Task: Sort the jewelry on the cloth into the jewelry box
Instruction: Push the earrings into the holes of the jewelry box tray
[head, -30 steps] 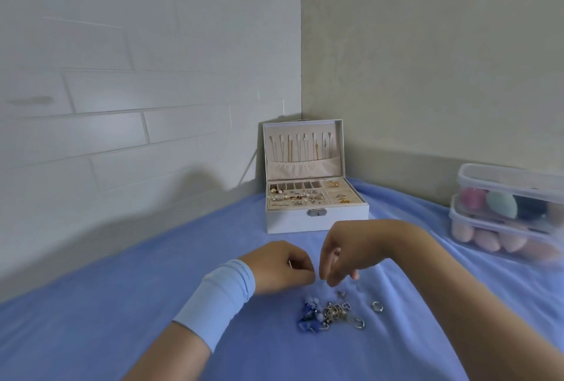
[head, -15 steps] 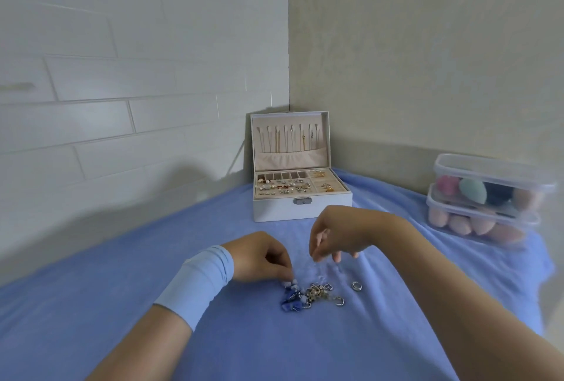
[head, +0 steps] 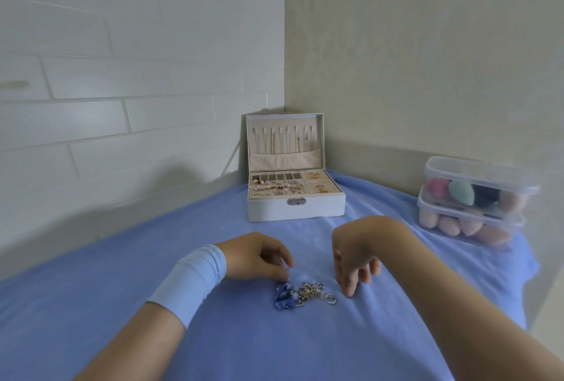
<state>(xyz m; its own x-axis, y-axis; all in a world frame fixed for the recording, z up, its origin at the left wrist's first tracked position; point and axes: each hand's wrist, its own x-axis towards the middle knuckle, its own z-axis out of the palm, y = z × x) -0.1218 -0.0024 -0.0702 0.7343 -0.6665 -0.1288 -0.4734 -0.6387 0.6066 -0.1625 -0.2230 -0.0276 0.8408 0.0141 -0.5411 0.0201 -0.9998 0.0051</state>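
This looks like a private home, probably a bedroom or dressing corner, though little of the room shows. A blue cloth [head: 128, 261] lies spread in the corner where a white brick-pattern wall [head: 122, 81] on the left meets a beige textured wall [head: 427, 54]. An open jewelry box [head: 296, 208] at the far side and stacked clear tubs of makeup sponges [head: 476, 197] on the right are personal belongings.

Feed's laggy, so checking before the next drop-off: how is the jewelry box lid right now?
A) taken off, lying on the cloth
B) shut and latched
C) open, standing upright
C: the lid of the box stands upright behind the open compartments, with necklaces hanging inside it.
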